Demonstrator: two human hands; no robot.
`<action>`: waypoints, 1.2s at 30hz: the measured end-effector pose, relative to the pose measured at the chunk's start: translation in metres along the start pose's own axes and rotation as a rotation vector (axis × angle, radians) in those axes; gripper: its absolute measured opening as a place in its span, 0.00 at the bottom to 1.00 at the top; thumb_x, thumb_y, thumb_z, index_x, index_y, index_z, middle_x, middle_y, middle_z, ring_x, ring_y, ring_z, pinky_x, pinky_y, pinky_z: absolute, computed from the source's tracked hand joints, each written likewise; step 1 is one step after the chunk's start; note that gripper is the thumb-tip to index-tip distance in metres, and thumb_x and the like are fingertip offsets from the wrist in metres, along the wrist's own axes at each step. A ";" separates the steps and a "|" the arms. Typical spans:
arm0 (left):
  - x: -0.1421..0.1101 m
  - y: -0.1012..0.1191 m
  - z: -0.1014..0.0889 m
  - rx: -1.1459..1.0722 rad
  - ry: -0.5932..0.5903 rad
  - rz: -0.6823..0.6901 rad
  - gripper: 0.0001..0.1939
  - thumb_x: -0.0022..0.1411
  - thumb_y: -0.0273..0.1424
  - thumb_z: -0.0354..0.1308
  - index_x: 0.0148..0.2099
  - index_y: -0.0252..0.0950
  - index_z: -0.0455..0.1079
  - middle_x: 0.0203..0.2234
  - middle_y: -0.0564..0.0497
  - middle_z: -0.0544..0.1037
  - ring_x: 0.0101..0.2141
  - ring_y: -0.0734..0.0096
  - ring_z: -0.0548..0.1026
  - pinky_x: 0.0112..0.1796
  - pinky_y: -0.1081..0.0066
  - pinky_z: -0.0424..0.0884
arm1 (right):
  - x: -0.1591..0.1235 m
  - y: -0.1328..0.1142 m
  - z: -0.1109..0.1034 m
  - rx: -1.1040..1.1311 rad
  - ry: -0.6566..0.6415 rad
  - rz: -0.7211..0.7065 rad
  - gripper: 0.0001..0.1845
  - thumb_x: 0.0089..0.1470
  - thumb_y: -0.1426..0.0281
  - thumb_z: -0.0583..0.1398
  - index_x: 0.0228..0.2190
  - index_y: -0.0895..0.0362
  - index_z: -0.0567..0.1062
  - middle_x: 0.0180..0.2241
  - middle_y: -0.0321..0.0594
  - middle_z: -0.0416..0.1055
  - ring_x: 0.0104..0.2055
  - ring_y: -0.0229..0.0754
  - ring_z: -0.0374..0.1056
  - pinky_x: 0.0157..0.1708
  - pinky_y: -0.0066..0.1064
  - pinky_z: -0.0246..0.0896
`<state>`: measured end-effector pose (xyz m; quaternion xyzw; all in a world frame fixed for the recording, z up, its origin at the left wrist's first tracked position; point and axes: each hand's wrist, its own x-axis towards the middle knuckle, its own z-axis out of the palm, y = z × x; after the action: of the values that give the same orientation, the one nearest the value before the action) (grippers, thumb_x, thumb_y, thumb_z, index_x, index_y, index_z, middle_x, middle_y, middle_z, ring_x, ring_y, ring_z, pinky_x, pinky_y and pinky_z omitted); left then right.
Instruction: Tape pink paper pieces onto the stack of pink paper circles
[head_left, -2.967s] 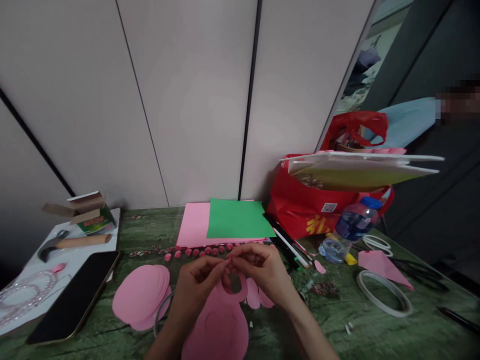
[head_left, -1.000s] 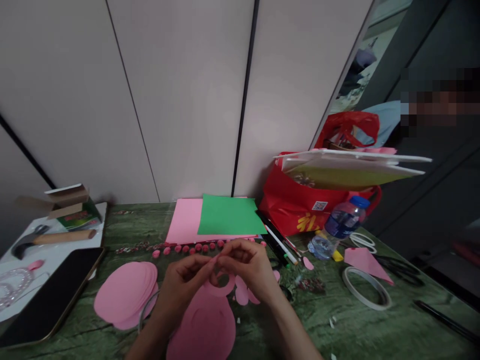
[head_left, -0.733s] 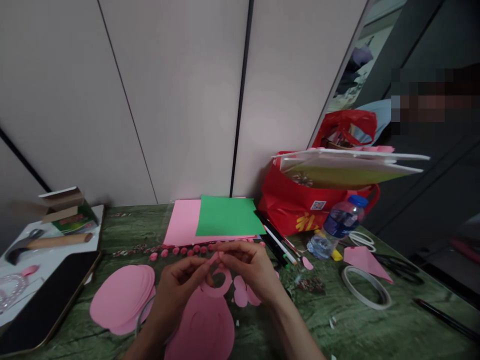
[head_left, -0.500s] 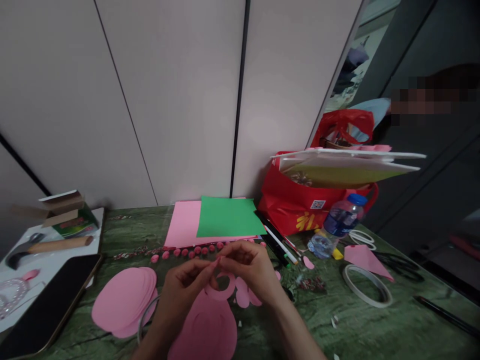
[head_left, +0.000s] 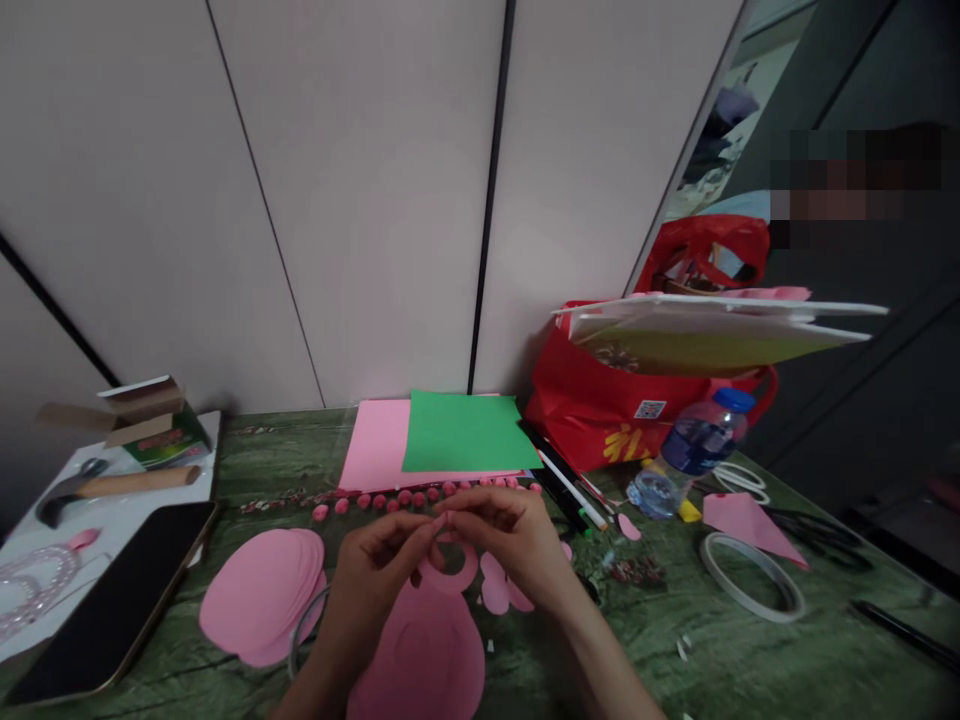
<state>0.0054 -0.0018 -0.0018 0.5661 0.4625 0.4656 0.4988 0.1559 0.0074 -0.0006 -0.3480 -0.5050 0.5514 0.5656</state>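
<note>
Partly hidden, the pink paper ring (head_left: 466, 572) is pinched by our left hand (head_left: 375, 565) and right hand (head_left: 519, 535) above the large pink cutout (head_left: 431, 655), which we see cut off below, while the pale blue sleeve (head_left: 739, 206) shows less than earlier.

This was an improvised craft spot indoors, though whether in a home or an office could not be told. A green table (head_left: 600, 660) stood against pale wall panels (head_left: 375, 200), spread with pink paper rounds (head_left: 255, 590), green paper (head_left: 469, 430), pens (head_left: 574, 490), a tape roll (head_left: 710, 562) and a hammer (head_left: 135, 483); a phone (head_left: 120, 600) and a bottle (head_left: 699, 440) sat among them.
</note>
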 end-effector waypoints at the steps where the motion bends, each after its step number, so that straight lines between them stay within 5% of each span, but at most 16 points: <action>1: 0.000 -0.001 0.000 -0.008 -0.009 0.003 0.08 0.54 0.34 0.59 0.29 0.35 0.73 0.17 0.54 0.74 0.20 0.77 0.67 0.22 0.78 0.62 | 0.000 0.001 0.000 0.023 0.011 -0.002 0.06 0.40 0.70 0.66 0.27 0.55 0.78 0.27 0.36 0.76 0.28 0.36 0.71 0.31 0.27 0.67; 7: -0.001 0.000 0.001 -0.029 -0.042 0.008 0.07 0.53 0.33 0.58 0.28 0.35 0.73 0.17 0.53 0.74 0.20 0.77 0.67 0.21 0.78 0.61 | 0.001 0.006 -0.001 0.063 0.026 0.001 0.07 0.34 0.73 0.68 0.21 0.57 0.76 0.22 0.32 0.72 0.23 0.32 0.68 0.24 0.22 0.64; 14: 0.000 0.001 0.000 -0.056 0.043 0.008 0.07 0.53 0.32 0.59 0.28 0.34 0.73 0.18 0.53 0.74 0.19 0.78 0.66 0.21 0.79 0.61 | -0.001 -0.002 0.000 -0.004 -0.031 -0.033 0.06 0.43 0.70 0.64 0.29 0.54 0.79 0.35 0.40 0.77 0.36 0.40 0.72 0.36 0.30 0.67; 24: -0.001 -0.001 0.001 -0.055 -0.049 -0.003 0.08 0.54 0.32 0.58 0.28 0.33 0.73 0.18 0.52 0.73 0.20 0.78 0.66 0.19 0.79 0.61 | 0.002 0.004 -0.001 0.124 0.032 0.037 0.07 0.35 0.71 0.68 0.22 0.57 0.76 0.18 0.32 0.72 0.17 0.32 0.66 0.18 0.22 0.61; 30: 0.000 0.001 0.001 -0.092 0.014 -0.007 0.07 0.53 0.32 0.59 0.29 0.34 0.73 0.18 0.53 0.73 0.19 0.79 0.66 0.19 0.80 0.62 | 0.000 -0.003 -0.003 0.011 -0.033 0.006 0.09 0.43 0.69 0.64 0.31 0.55 0.78 0.28 0.37 0.76 0.28 0.35 0.71 0.30 0.26 0.66; 36: -0.001 0.002 0.001 -0.071 -0.036 -0.024 0.08 0.53 0.33 0.59 0.32 0.33 0.74 0.19 0.52 0.74 0.20 0.78 0.66 0.18 0.79 0.61 | 0.000 0.002 0.002 0.085 -0.006 0.000 0.07 0.39 0.70 0.66 0.26 0.56 0.76 0.23 0.34 0.74 0.23 0.35 0.69 0.24 0.25 0.65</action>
<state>0.0062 -0.0027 0.0005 0.5508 0.4433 0.4653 0.5326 0.1536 0.0073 -0.0023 -0.3219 -0.4828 0.5735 0.5783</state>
